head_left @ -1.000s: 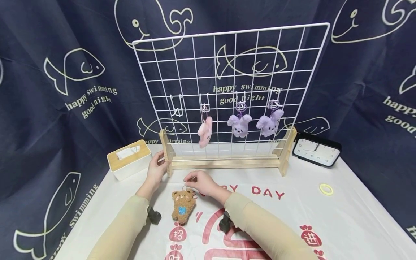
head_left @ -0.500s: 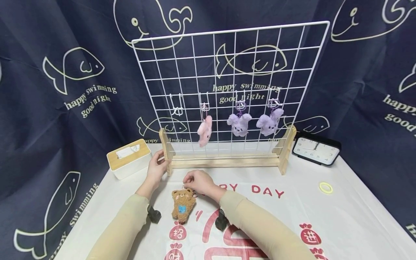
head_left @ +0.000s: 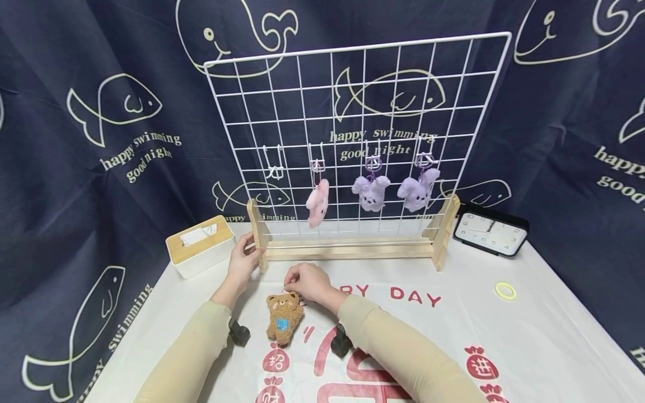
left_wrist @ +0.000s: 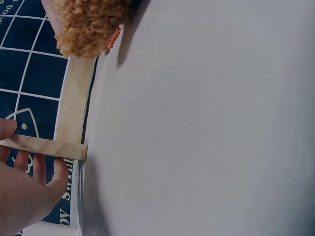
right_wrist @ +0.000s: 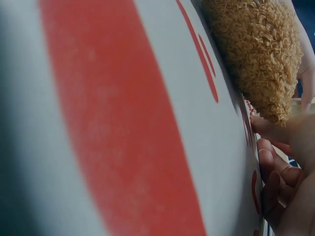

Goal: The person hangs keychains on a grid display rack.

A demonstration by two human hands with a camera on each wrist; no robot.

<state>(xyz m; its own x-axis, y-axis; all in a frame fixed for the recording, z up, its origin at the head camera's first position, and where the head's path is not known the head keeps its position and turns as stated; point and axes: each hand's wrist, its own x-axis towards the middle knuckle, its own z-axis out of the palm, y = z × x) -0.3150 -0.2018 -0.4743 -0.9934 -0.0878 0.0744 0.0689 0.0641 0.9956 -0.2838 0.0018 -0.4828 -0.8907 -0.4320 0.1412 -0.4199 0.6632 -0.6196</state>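
My left hand (head_left: 244,264) grips the left wooden foot (head_left: 256,235) of a white wire grid rack (head_left: 347,112). In the left wrist view, the thumb lies on one side of the wooden foot (left_wrist: 47,146) and the fingers on the other. A brown plush bear keychain (head_left: 283,316) with a blue belly patch lies on the table. My right hand (head_left: 312,282) pinches the top of it, above the bear's head; the fingers mostly cover the ring. Seen from the right wrist, the curly plush bear (right_wrist: 261,54) sits beside the fingers, near a bit of red bead chain (right_wrist: 249,109).
From hooks on the grid hang a pink plush (head_left: 318,204) and two purple plush keychains (head_left: 372,194). One white hook (head_left: 275,171) at the left holds nothing. A tissue box (head_left: 201,246) stands left, a clock (head_left: 491,232) right, and a yellow ring (head_left: 505,291) lies nearby.
My right fingertips have come down over the keychain's ring, which showed more plainly a second ago. The right forearm shifted slightly left; the left hand stayed on the wooden foot.
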